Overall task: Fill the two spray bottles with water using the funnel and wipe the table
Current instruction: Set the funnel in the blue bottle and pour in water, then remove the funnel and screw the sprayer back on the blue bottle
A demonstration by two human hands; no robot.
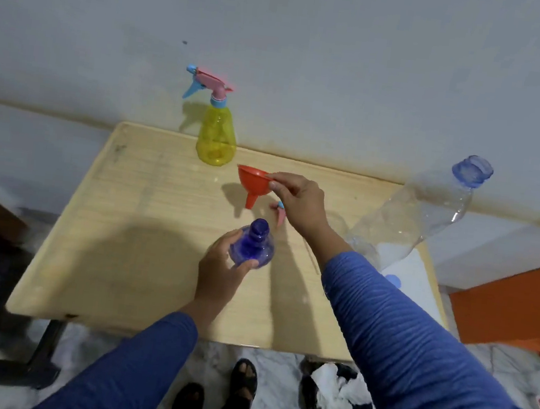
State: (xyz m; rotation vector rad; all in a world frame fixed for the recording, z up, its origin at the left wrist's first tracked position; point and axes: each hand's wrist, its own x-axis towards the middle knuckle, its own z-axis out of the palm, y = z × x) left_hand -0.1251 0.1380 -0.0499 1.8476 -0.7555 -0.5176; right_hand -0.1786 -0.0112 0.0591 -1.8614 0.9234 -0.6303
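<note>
My left hand [221,266] grips the body of an uncapped blue spray bottle [253,246] that stands upright in the middle of the wooden table [125,221]. My right hand [299,201] pinches the rim of an orange funnel [252,182] and holds it in the air above the table, behind the blue bottle. A yellow spray bottle [217,137] with a pink and blue trigger head stands at the table's far edge by the wall. A loose pink and blue spray head [279,212] lies partly hidden under my right hand.
A large clear plastic bottle [422,215] with an open blue neck stands at the table's right side on a white cloth [412,271], its blue cap [393,280] beside it. A dark bin with crumpled white paper [337,400] sits on the marble floor near my feet.
</note>
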